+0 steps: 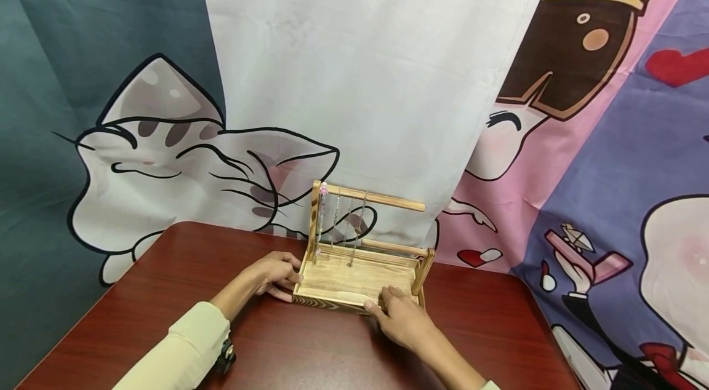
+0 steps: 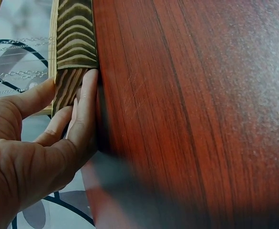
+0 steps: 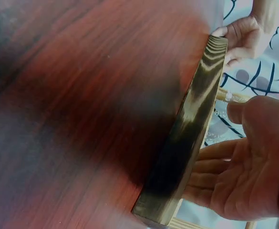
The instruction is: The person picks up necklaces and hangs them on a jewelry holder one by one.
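A wooden jewelry stand [image 1: 354, 279] with a shallow tray, two side posts and crossbars stands on the table. Several thin chain necklaces [image 1: 335, 221] hang from its upper bar, one with pink beads at the left end. At the tray's left front corner, my left hand [image 1: 274, 276] grips the wood; in the left wrist view its thumb is at the rim and its fingers lie along the end wall and low edge. Over the front wall near the right end rests my right hand [image 1: 403, 319]. In the right wrist view its fairly straight fingers [image 3: 208, 174] reach behind that wall, thumb apart.
The reddish-brown table [image 1: 255, 347] has a smooth wood-grain top. Behind it hangs a printed cloth [image 1: 354, 70] with a cartoon cat and figures, close to the table's back edge.
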Demonstrator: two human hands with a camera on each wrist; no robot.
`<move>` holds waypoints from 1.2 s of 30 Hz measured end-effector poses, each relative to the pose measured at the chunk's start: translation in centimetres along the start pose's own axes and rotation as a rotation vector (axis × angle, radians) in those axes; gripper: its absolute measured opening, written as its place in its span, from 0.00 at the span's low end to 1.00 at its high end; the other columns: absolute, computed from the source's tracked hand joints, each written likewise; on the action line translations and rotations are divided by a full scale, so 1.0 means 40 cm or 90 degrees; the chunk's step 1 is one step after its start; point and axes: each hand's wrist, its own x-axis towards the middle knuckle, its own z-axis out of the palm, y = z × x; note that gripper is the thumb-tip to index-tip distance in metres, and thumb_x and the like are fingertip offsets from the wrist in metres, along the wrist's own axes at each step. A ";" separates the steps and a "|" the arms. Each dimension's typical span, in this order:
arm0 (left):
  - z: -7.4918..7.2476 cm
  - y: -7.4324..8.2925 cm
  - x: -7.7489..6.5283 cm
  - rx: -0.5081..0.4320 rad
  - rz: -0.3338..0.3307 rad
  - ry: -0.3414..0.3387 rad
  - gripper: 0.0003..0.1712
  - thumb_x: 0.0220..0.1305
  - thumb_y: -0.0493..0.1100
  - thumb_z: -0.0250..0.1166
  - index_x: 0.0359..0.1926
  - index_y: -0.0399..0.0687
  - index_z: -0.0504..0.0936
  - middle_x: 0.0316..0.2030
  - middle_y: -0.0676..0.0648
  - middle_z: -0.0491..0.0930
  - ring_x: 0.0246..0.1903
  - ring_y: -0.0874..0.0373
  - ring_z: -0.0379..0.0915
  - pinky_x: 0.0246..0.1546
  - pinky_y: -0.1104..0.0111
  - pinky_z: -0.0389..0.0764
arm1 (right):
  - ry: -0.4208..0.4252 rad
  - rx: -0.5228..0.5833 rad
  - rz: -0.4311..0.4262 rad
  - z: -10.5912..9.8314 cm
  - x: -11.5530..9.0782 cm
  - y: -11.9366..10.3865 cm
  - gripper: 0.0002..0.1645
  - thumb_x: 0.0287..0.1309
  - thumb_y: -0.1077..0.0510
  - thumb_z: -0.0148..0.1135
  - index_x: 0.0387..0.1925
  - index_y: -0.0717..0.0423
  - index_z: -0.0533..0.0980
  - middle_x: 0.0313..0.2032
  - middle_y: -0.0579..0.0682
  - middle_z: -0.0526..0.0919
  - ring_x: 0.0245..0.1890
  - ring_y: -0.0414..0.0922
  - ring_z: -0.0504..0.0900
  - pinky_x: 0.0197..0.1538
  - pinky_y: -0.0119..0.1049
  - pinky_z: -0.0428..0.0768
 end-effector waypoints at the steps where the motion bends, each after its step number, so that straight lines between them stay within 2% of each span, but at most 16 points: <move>1: 0.000 0.000 0.001 0.000 -0.001 0.002 0.25 0.69 0.27 0.67 0.65 0.30 0.74 0.48 0.32 0.90 0.43 0.49 0.90 0.39 0.52 0.99 | -0.005 -0.013 0.009 0.000 -0.005 -0.001 0.42 0.82 0.37 0.62 0.69 0.74 0.78 0.72 0.75 0.80 0.76 0.72 0.78 0.79 0.71 0.78; 2: 0.001 -0.001 0.001 0.000 0.000 0.002 0.25 0.69 0.27 0.67 0.65 0.30 0.74 0.48 0.32 0.89 0.43 0.49 0.90 0.39 0.52 0.99 | -0.011 -0.022 0.020 -0.001 -0.010 -0.002 0.46 0.82 0.35 0.62 0.72 0.75 0.76 0.74 0.76 0.77 0.78 0.72 0.75 0.81 0.72 0.76; 7: 0.001 -0.003 0.004 -0.001 -0.002 0.006 0.25 0.69 0.26 0.68 0.65 0.30 0.75 0.46 0.34 0.89 0.43 0.49 0.90 0.39 0.53 0.99 | -0.020 -0.065 0.058 -0.003 -0.031 -0.006 0.49 0.81 0.32 0.61 0.73 0.75 0.74 0.75 0.78 0.75 0.79 0.75 0.72 0.82 0.72 0.73; 10: -0.001 -0.004 0.005 0.000 -0.002 0.005 0.25 0.69 0.26 0.68 0.66 0.30 0.75 0.46 0.34 0.89 0.43 0.48 0.91 0.39 0.53 1.00 | -0.021 -0.083 0.077 -0.001 -0.037 -0.008 0.50 0.80 0.31 0.61 0.73 0.75 0.74 0.75 0.77 0.75 0.77 0.76 0.74 0.81 0.73 0.75; 13: -0.002 -0.004 0.004 0.000 -0.002 0.007 0.25 0.69 0.26 0.68 0.65 0.30 0.75 0.46 0.34 0.89 0.43 0.48 0.91 0.38 0.53 1.00 | -0.007 -0.107 0.079 0.004 -0.035 -0.007 0.49 0.79 0.30 0.61 0.69 0.74 0.77 0.72 0.74 0.80 0.71 0.75 0.80 0.72 0.73 0.82; 17: -0.001 -0.004 0.004 -0.002 -0.002 0.008 0.25 0.69 0.26 0.68 0.65 0.30 0.76 0.46 0.33 0.89 0.43 0.49 0.91 0.38 0.53 1.00 | 0.007 -0.138 0.075 0.005 -0.027 -0.003 0.48 0.78 0.28 0.61 0.58 0.73 0.84 0.66 0.70 0.86 0.67 0.70 0.86 0.60 0.71 0.90; 20: 0.000 -0.005 0.004 -0.002 -0.003 0.006 0.26 0.69 0.26 0.68 0.66 0.30 0.75 0.47 0.33 0.89 0.43 0.49 0.91 0.38 0.52 1.00 | 0.006 -0.135 0.079 0.000 -0.022 -0.001 0.45 0.77 0.27 0.62 0.46 0.70 0.88 0.61 0.68 0.89 0.61 0.68 0.89 0.52 0.71 0.91; 24: 0.001 -0.004 0.004 -0.002 -0.002 0.006 0.26 0.69 0.26 0.68 0.66 0.29 0.75 0.47 0.33 0.89 0.43 0.48 0.91 0.38 0.53 1.00 | 0.003 -0.115 0.074 -0.010 -0.015 0.002 0.41 0.76 0.28 0.64 0.32 0.64 0.87 0.48 0.64 0.91 0.49 0.66 0.91 0.44 0.70 0.90; 27: 0.001 -0.004 0.002 -0.002 -0.002 0.007 0.26 0.69 0.26 0.68 0.66 0.29 0.75 0.47 0.33 0.89 0.43 0.48 0.91 0.38 0.53 1.00 | -0.006 -0.105 0.070 -0.012 -0.005 0.004 0.40 0.75 0.28 0.65 0.27 0.61 0.86 0.44 0.62 0.92 0.45 0.66 0.91 0.43 0.69 0.90; 30: 0.001 -0.004 0.001 -0.001 -0.003 0.006 0.26 0.69 0.26 0.68 0.66 0.29 0.75 0.47 0.33 0.89 0.43 0.48 0.91 0.39 0.53 1.00 | -0.025 -0.098 0.075 -0.006 0.004 0.005 0.41 0.74 0.28 0.66 0.34 0.65 0.87 0.47 0.65 0.91 0.50 0.67 0.90 0.49 0.70 0.90; 34: 0.001 -0.002 0.001 -0.004 -0.005 0.007 0.25 0.69 0.26 0.68 0.66 0.30 0.75 0.47 0.34 0.89 0.43 0.49 0.90 0.39 0.52 1.00 | -0.045 -0.095 0.083 0.009 0.015 0.004 0.52 0.72 0.25 0.68 0.58 0.75 0.83 0.60 0.73 0.85 0.66 0.69 0.83 0.62 0.74 0.87; 36: 0.000 -0.002 0.001 -0.004 -0.005 0.009 0.25 0.69 0.27 0.68 0.65 0.30 0.75 0.47 0.34 0.89 0.43 0.49 0.90 0.39 0.52 1.00 | -0.051 -0.095 0.080 0.013 0.022 0.003 0.58 0.71 0.24 0.67 0.65 0.78 0.78 0.65 0.75 0.82 0.72 0.70 0.79 0.67 0.74 0.86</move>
